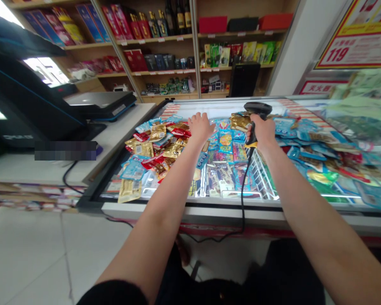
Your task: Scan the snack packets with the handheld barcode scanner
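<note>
My right hand [264, 130] is wrapped round the handle of a black barcode scanner [257, 108], whose cable hangs down over the front of a glass-topped chest freezer [127, 207]. My left hand [200, 127] reaches out, palm down and fingers apart, at the right edge of a heap of red and gold snack packets [174, 148]. Whether it touches a packet is hidden under the palm. Blue packets [225, 140] show between my hands. A gold packet [239, 122] lies just left of the scanner.
More snack packets [317, 148] are heaped to the right. On the left, a counter [114, 131] carries a flat weighing scale [100, 103] and a dark checkout machine [25, 93]. Shelves [158, 40] with boxes and bottles stand behind. The scanner cable [243, 195] loops below the freezer edge.
</note>
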Motion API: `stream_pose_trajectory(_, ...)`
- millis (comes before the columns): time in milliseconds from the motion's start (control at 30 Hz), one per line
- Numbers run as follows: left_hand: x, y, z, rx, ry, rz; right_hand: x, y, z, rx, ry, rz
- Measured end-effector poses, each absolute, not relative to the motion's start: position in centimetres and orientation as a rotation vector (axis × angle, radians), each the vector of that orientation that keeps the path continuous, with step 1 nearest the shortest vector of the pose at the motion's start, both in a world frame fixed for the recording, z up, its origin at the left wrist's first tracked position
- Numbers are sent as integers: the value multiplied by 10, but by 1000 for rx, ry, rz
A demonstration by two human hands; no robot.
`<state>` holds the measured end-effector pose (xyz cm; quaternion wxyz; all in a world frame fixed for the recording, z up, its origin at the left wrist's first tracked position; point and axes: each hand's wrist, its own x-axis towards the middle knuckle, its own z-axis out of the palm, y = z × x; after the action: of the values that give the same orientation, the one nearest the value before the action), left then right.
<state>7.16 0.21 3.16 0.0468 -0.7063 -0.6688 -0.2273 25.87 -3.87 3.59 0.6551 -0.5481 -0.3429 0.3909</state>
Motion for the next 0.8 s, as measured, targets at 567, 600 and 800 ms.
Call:
stream_pose_trajectory(567,213,100,10,-2846,-1868,-461,271,-33,34,-1356,-933,571)
stream_pose_trajectory(600,214,96,7,-2842,-1834,-436,272,-33,35,-1363,-962,565)
stream_pose_trajectory(800,204,43,1,-2862,-1702,-349,276,-35,44,-1395,-928,685)
